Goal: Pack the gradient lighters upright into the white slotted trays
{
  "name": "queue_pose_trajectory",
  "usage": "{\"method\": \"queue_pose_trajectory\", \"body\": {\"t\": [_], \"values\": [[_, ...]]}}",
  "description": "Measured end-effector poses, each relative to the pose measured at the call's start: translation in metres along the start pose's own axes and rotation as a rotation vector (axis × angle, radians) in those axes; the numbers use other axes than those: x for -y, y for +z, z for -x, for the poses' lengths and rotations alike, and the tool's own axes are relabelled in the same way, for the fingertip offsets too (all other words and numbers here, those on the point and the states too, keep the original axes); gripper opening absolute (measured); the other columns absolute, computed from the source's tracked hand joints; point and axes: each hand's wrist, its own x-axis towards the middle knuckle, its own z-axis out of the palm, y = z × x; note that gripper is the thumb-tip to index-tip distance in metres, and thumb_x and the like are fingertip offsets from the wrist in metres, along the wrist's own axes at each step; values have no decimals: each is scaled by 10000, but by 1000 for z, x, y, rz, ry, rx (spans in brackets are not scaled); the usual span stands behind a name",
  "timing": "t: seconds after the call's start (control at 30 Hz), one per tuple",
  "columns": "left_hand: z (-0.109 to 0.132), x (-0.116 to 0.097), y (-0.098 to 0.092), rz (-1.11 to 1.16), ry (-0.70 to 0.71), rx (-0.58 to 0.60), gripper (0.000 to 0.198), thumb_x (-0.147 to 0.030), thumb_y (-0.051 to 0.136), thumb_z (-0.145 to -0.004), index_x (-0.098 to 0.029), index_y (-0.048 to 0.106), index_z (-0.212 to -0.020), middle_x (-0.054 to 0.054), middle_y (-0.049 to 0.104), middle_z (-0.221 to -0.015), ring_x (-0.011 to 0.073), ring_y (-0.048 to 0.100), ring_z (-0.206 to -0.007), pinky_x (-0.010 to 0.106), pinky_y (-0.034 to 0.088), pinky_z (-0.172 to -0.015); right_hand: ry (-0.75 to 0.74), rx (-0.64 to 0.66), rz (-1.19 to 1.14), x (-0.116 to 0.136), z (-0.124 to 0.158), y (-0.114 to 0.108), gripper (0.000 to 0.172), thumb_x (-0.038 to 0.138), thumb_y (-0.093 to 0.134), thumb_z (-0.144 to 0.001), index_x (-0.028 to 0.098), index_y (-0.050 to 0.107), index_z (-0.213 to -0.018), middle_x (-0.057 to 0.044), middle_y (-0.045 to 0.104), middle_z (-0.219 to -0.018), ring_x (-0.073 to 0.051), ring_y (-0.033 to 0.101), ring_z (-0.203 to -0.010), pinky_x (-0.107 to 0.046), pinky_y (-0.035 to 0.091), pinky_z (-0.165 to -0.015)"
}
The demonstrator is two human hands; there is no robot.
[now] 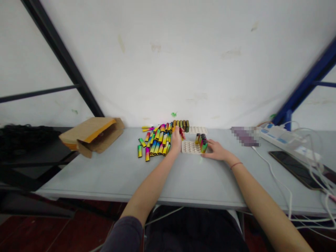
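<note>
This looks like a makeshift workroom (scuffed and plain): a folding table, white wall, black metal rack frame, power strip and trailing cables.

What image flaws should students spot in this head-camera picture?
In the head view, the wide lens bows the table's front edge; a pixelated patch hides an object at right; the iridescent casings look slightly soft; lighting is flat and even, with faint shadows and little glare.

Glossy metallic lighters, matt cardboard box
</note>
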Motion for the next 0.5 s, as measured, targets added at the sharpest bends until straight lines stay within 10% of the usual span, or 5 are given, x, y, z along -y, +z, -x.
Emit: {"method": "queue_pose_trajectory", "body": {"t": [0.5], "values": [[12,-17,0,136,-176,-21,516,-599,376,-990,-231,352,-630,-85,198,-472,65,154,-370,200,142,-381,4,-15,4,-4,-1,4,813,649,695,-832,201,600,-1503,-182,531,-1593,-450,516,-1419,-611,409,-1173]]}}
